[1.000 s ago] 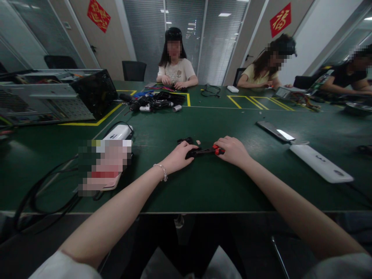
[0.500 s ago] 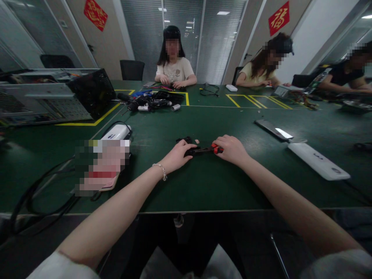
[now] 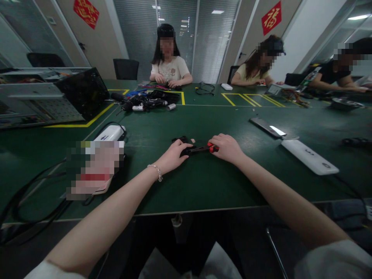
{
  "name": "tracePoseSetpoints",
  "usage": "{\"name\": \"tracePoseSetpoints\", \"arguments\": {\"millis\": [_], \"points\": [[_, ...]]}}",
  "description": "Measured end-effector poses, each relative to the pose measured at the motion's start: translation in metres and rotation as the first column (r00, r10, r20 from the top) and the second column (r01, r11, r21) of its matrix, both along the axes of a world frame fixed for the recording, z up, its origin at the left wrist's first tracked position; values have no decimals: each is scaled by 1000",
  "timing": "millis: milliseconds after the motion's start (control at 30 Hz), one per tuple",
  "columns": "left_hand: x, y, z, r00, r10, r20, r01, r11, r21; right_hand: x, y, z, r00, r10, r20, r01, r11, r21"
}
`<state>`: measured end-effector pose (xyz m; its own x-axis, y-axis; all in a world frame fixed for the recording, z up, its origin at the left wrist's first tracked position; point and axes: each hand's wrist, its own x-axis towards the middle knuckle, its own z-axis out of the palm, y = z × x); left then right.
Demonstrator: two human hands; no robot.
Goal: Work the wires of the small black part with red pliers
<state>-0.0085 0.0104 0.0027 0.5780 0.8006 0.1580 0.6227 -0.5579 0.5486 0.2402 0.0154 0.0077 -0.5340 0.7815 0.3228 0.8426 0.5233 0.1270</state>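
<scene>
My right hand (image 3: 228, 149) is closed around the red handles of a pair of pliers (image 3: 202, 149). The plier jaws point left and meet a small black part (image 3: 186, 151), low over the green table (image 3: 197, 186). Thumb and fingers of my left hand (image 3: 173, 155) pinch that black part; its exact kind cannot be made out. Just behind my left fingers lies another dark piece (image 3: 179, 139), partly covered. A tiny pale scrap (image 3: 193, 141) rests beyond the pliers.
At left are a white power bank (image 3: 112, 133), a partly blurred phone, cables and an open computer case (image 3: 43, 100). A pile of black tools and cables (image 3: 151, 100) lies farther back. At right sit a phone (image 3: 266, 127) and another power bank (image 3: 310, 157). Several people sit around the table.
The whole view has shifted slightly, so things appear a little farther left. Both hands keep the same hold on the pliers and the black part.
</scene>
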Motion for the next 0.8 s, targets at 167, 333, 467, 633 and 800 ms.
{"name": "tracePoseSetpoints", "arguments": {"millis": [167, 333, 467, 633, 800], "points": [[-1, 1, -1, 1000, -3, 7, 3, 1000, -1, 1, 1, 0, 1000, 2, -3, -2, 1000, -7], [0, 1, -2, 1000, -7, 11, 7, 1000, -10, 1, 1, -1, 1000, 2, 4, -2, 1000, -2], [0, 0, 0, 1000, -5, 4, 5, 1000, -10, 1, 2, -2, 1000, 5, 9, -5, 1000, -1], [1, -1, 2, 1000, 0, -10, 0, 1000, -17, 2, 3, -3, 1000, 9, 10, -9, 1000, 2], [2, -1, 5, 1000, -4, -5, 4, 1000, -22, 2, 3, -2, 1000, 6, 5, -6, 1000, -6]]}}
